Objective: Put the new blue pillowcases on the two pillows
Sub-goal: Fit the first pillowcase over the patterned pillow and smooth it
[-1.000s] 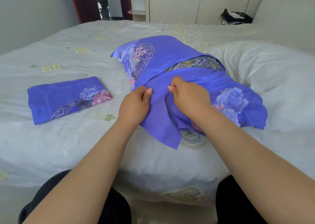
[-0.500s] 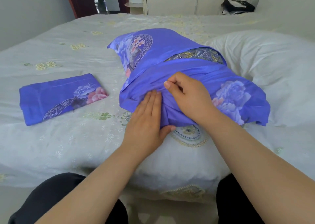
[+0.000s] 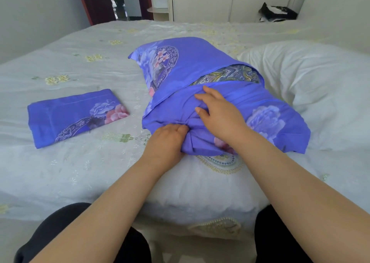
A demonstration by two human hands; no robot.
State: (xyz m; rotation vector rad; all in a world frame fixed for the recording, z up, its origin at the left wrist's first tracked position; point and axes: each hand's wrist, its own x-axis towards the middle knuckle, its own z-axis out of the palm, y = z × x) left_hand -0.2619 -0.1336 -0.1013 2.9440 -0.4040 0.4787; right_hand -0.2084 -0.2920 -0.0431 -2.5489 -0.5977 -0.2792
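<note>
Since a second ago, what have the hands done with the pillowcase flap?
The left hand dropped to the pillow's near end and now bunches the blue pillowcase flap there. The right hand let go of its pinch and lies spread on the fabric. The folded pillowcase and white pillow stayed put.

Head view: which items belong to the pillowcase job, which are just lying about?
Job:
- blue pillowcase on the first pillow, patterned inner cover showing at the opening
- left hand gripping its bunched end
- right hand resting on it
- folded blue pillowcase
- bare white pillow

Lying about:
- embroidered bedspread
- black and white bag
- wardrobe
</note>
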